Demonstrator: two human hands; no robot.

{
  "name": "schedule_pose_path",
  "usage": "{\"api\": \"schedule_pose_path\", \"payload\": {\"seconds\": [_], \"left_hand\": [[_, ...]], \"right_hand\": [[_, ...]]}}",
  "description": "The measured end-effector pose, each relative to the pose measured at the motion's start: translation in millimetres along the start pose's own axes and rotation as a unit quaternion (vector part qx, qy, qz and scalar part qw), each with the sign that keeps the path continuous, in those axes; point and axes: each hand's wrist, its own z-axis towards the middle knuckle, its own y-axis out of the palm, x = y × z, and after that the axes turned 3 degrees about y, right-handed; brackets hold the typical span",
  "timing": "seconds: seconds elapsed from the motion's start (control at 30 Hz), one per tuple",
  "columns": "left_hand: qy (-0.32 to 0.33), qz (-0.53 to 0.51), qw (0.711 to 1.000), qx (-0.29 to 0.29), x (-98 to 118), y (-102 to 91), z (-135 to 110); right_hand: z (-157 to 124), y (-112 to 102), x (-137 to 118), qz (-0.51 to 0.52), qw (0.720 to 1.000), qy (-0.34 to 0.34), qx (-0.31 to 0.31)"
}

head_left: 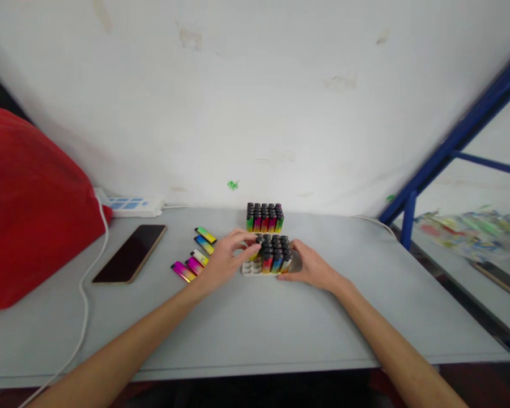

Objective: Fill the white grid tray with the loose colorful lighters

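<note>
A white tray partly filled with upright rainbow-coloured lighters stands at the middle of the grey table. My left hand reaches to the tray's left side, its fingers pinched on one lighter at the tray's edge. My right hand rests against the tray's right side, fingers curled on it. Several loose lighters lie flat just left of my left hand. A second, full block of upright lighters stands behind the tray.
A dark phone lies at the left, beside a big red bag. A white power strip and its cable run along the wall. A blue metal frame stands at the right.
</note>
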Motion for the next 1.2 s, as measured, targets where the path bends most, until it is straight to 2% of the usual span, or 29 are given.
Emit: {"api": "schedule_pose_path", "payload": {"seconds": [0.23, 0.4, 0.5, 0.57, 0.67, 0.77, 0.87, 0.93, 1.03, 1.2], "left_hand": [[0.05, 0.068, 0.995, -0.056, -7, -4.4, -6], [0.062, 0.135, 0.985, -0.087, 3, -6.1, -7], [0.054, 0.206, 0.973, -0.089, 10, -20.0, -2], [0.045, 0.265, 0.961, -0.061, 8, -39.9, 3], [0.006, 0.367, 0.93, -0.012, -9, -78.2, 11], [-0.101, 0.476, 0.873, 0.01, -31, -106.4, 14], [-0.163, 0.536, 0.828, 0.004, -45, -111.3, 14], [-0.172, 0.546, 0.82, -0.003, -48, -105.0, 15], [-0.165, 0.508, 0.845, 0.008, -50, -93.2, 18], [-0.085, 0.306, 0.941, 0.114, -50, -82.2, 27]], "right_hand": [[0, 3, 4, -0.002, 1.0, -0.016, 0.012], [0, 3, 6, 0.0, 1.0, -0.02, 0.009], [0, 2, 5, 0.001, 1.0, -0.018, 0.006], [0, 2, 5, 0.002, 1.0, -0.015, 0.005], [0, 1, 3, 0.005, 1.0, -0.011, 0.002], [-1, 0, 2, 0.004, 1.0, -0.006, -0.002], [-1, 0, 2, 0.004, 1.0, -0.005, -0.003], [-1, 1, 3, 0.004, 1.0, -0.008, -0.002], [-1, 1, 4, 0.004, 1.0, -0.012, 0.004], [0, 2, 4, 0.006, 1.0, -0.009, 0.0]]}}
